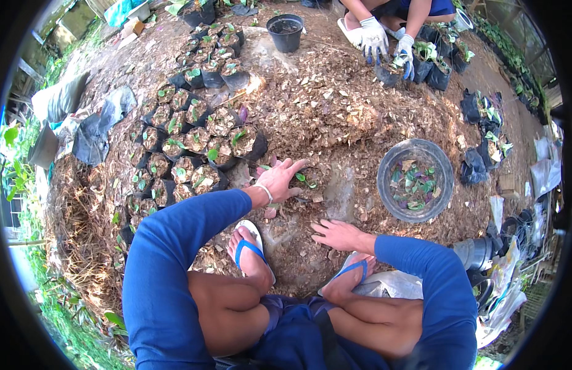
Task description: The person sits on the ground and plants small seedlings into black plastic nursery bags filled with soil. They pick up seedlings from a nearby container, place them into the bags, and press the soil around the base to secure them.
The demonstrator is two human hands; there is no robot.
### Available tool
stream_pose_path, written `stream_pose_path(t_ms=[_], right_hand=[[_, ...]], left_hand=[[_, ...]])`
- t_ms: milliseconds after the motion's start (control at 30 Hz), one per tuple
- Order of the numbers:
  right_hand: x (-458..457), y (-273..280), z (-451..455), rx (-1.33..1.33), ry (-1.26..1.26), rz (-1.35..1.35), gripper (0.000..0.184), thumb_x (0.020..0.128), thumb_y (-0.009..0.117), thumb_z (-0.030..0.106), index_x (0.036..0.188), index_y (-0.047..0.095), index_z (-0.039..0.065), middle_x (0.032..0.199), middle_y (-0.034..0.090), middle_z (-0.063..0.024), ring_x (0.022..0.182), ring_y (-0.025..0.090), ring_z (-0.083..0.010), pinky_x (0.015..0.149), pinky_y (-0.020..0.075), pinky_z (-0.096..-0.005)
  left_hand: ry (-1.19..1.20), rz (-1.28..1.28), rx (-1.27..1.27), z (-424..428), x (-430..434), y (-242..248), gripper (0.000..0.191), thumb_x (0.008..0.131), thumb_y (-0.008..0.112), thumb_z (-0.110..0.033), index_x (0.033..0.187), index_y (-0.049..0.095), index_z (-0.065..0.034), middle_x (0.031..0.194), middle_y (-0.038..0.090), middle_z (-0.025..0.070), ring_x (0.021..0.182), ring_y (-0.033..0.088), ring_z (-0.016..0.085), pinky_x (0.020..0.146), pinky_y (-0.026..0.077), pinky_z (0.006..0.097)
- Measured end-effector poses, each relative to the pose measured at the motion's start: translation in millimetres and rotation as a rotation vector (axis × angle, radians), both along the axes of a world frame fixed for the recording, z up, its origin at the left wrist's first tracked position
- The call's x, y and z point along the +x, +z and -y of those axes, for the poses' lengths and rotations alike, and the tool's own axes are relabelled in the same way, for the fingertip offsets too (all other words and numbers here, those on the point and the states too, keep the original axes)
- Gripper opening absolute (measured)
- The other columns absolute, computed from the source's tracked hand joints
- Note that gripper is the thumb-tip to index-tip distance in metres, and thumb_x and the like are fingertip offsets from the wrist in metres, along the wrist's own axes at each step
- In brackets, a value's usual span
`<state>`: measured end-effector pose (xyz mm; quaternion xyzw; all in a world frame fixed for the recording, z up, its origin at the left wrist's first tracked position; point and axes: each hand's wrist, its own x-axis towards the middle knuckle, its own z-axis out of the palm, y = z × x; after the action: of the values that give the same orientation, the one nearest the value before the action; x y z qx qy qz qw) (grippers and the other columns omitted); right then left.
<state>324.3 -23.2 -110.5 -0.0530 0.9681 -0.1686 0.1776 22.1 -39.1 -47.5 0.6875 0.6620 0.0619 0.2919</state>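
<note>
My left hand (277, 181) reaches over the ground, thumb and fingers apart beside a small green seedling (305, 180) among wood chips. A dark edge shows under the thumb; whether the fingers grip anything there is hidden. Just left of this hand stand rows of black plastic grow bags (198, 138), filled with chips and bearing small leafy cuttings. My right hand (339, 235) is held low over bare soil in front of my right foot, fingers spread and holding nothing. Farther right lies a round black basin (415, 180) with green and purple leaf cuttings (414, 185) inside.
Across the chip-covered ground (332, 101), another person's gloved hands (390, 46) handle a black grow bag (387, 74). A black pot (285, 33) stands at the back. More planted bags (482, 134) line the right. Plastic sheets (101, 125) lie left, a black bucket (473, 253) right.
</note>
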Motion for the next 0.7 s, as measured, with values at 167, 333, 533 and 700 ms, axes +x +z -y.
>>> stream_pose_path(t_ms=[167,333,533,700], right_hand=[[15.1,3.9,-14.2,-0.144,-0.212,0.148,0.027,0.093,0.063,0.011,0.118,0.07,0.008,0.125,0.063,-0.0146,0.119,0.063,-0.0336,0.099,0.0577,-0.0467],[-4.2,43.6,-53.5,-0.299,-0.625,0.105,0.031,0.089,0.073,0.004,0.12,0.074,0.007,0.115,0.07,-0.0176,0.108,0.07,-0.0343,0.099,0.0585,-0.0459],[-44.8,91.3,-100.2,-0.21,-0.829,-0.08,0.031,0.091,0.075,0.005,0.121,0.071,-0.002,0.112,0.067,-0.0213,0.107,0.068,-0.0342,0.095,0.0581,-0.0465],[-69.7,100.9,-113.1,-0.196,-0.751,-0.335,0.033,0.09,0.074,0.003,0.123,0.07,0.002,0.116,0.067,-0.0188,0.105,0.068,-0.0359,0.095,0.0574,-0.0443]], left_hand=[[-0.05,0.061,0.185,2.6,-6.3,0.0,0.066,0.089,0.079,-0.033,0.149,0.053,-0.0236,0.13,0.057,0.0127,0.124,0.06,0.037,0.1,0.054,0.052],[-0.122,0.07,0.268,3.3,-6.5,-3.6,0.047,0.09,0.078,-0.029,0.135,0.066,-0.0219,0.127,0.057,0.0121,0.12,0.06,0.035,0.1,0.053,0.0492],[-0.135,0.12,0.315,2.0,-2.8,-5.6,0.034,0.089,0.076,-0.021,0.123,0.074,-0.0195,0.122,0.058,0.0137,0.116,0.061,0.035,0.099,0.052,0.0482],[-0.143,0.128,0.318,2.7,-2.3,-4.0,0.031,0.086,0.076,-0.019,0.117,0.076,-0.0192,0.119,0.058,0.0127,0.112,0.063,0.035,0.096,0.052,0.0481]])
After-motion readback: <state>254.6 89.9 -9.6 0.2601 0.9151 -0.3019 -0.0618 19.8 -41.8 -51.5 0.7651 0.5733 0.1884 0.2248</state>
